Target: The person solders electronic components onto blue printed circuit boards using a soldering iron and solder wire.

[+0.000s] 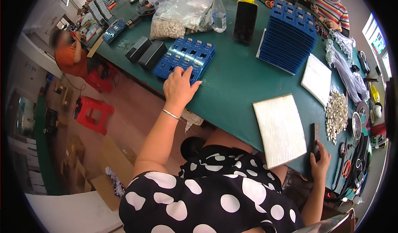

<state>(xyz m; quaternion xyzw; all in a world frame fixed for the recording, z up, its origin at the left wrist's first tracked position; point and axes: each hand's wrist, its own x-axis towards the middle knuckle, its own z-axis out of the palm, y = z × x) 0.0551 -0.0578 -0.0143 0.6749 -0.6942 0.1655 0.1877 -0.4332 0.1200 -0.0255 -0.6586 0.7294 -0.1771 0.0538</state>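
My left hand [181, 87] lies at the near edge of a low stack of blue circuit board panels [188, 50], which carry rows of small metal connectors. Its fingers are spread over the top panel, with the thumb stretched out to the right. At the table's right front, my right hand [321, 161] has thumb and fingers around the lower end of a narrow dark bar [316, 132]. Between my hands lies a flat cream-coloured pad [280, 129], its near edge by my lap. A pile of small metal connectors [336, 112] sits beyond the bar.
Two black boxes [151, 55] flank the panels. Behind stand a bag of small parts [168, 28], a clear bottle [218, 13], a phone [245, 21] and a tall stack of blue panels [286, 38]. Cables [346, 73] and scissors [346, 168] lie right. Other people sit around.
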